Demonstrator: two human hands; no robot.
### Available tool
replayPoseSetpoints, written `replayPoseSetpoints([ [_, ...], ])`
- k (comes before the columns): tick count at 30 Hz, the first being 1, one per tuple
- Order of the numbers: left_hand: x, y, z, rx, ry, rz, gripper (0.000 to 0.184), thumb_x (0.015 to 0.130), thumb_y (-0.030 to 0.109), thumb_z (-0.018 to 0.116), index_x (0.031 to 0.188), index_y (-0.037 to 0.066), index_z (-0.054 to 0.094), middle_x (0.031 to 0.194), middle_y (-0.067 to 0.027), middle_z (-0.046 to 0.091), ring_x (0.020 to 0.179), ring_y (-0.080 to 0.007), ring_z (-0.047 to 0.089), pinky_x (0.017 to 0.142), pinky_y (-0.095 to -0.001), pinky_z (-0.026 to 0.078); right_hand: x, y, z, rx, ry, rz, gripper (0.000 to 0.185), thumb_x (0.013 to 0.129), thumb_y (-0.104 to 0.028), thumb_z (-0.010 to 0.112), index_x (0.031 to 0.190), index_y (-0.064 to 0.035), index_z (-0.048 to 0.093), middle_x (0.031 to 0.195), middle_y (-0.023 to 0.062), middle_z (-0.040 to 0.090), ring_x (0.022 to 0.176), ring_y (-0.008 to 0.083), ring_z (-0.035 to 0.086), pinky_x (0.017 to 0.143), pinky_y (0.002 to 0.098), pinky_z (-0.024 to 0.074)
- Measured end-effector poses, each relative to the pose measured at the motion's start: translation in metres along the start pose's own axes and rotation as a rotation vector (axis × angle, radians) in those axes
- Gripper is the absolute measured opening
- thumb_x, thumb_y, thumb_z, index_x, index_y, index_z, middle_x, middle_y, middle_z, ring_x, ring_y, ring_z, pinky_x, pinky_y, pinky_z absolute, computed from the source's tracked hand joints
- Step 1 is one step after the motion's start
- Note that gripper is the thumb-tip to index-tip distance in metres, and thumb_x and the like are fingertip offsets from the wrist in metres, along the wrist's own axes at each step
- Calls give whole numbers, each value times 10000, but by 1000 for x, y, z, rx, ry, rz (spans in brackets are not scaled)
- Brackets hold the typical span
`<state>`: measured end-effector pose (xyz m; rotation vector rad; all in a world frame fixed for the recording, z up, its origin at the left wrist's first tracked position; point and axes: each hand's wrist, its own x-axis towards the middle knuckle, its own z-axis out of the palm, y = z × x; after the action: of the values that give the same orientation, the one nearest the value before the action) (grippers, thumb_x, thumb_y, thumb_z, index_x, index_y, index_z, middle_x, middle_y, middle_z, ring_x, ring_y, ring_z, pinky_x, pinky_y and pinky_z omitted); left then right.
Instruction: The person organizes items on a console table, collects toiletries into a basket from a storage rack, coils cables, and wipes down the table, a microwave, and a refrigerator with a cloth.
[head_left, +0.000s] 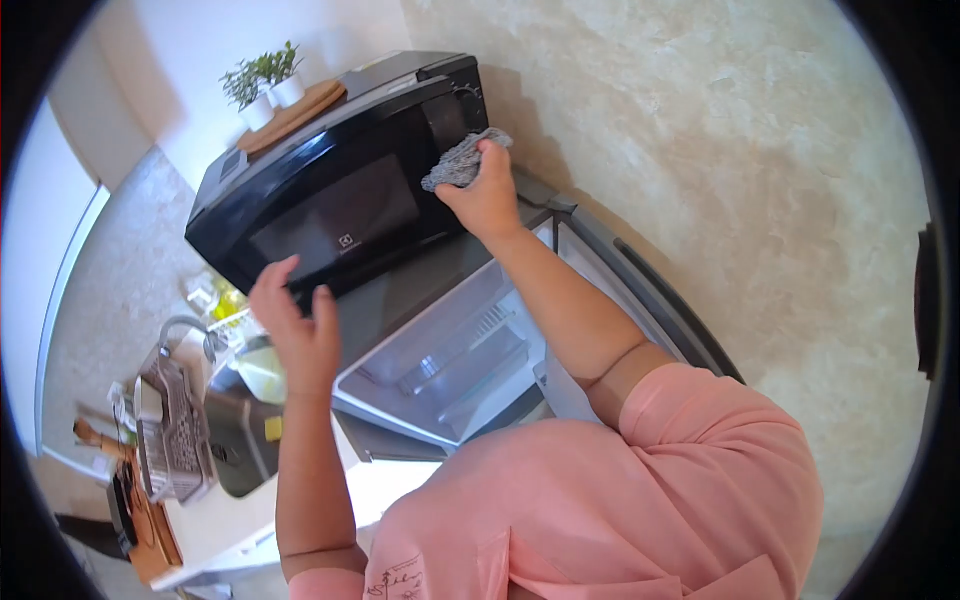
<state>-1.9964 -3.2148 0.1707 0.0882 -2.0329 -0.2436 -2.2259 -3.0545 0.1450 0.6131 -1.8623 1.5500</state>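
A crumpled grey cloth (462,163) is gripped in my right hand (490,195), pressed against the right side of the front of a black microwave (330,195), by its control panel. My left hand (298,325) is raised in front of the microwave's lower left part, fingers apart and holding nothing. The microwave stands on top of a dark grey fridge (400,300). Below my right forearm the fridge is open, and its pale interior with a clear drawer (465,355) shows.
Two small potted plants (262,85) stand on a wooden board (300,115) atop the microwave. To the left are a sink (240,440) with a yellow sponge (273,429), a faucet (190,325) and a dish rack (172,440). The open fridge door (660,290) extends beside the beige wall (720,150).
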Motion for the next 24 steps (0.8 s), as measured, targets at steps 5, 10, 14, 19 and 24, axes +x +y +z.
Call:
replayPoseSetpoints([
  [5,-14,59,23,107,-208,67,704,740,19,605,1412,53,397,1120,-176,509,1034,-347,487,941,-421,373,-30,-9,-56,156,10,-283,537,560,-169,843,975,-34,530,952,148,549,893,350,553,767,395,466],
  [10,-15,80,39,283,-180,31,847,667,-21,586,1467,89,332,1065,-151,478,951,-314,479,840,-418,378,-44,-17,-85,315,-107,-486,503,555,-144,853,951,-34,562,970,160,567,861,355,569,753,382,473],
  [14,-21,87,43,373,-198,-3,868,659,-42,578,1477,107,328,1086,-137,468,982,-308,467,839,-413,365,-58,-14,-90,375,-165,-466,519,542,-146,852,966,-34,575,975,163,570,865,357,576,750,386,478],
  [19,-25,90,45,382,-160,-28,875,662,-48,574,1482,137,331,1089,-136,465,984,-304,469,833,-413,363,-62,-24,-105,304,-212,-565,488,545,-124,843,948,-43,579,933,153,575,838,355,571,721,386,474],
  [24,-34,92,45,374,-162,-53,881,661,-48,573,1486,138,325,1078,-134,467,972,-309,476,818,-417,366,-67,-29,-107,357,-221,-576,472,548,-118,839,934,-47,578,902,144,578,827,346,570,706,384,470],
])
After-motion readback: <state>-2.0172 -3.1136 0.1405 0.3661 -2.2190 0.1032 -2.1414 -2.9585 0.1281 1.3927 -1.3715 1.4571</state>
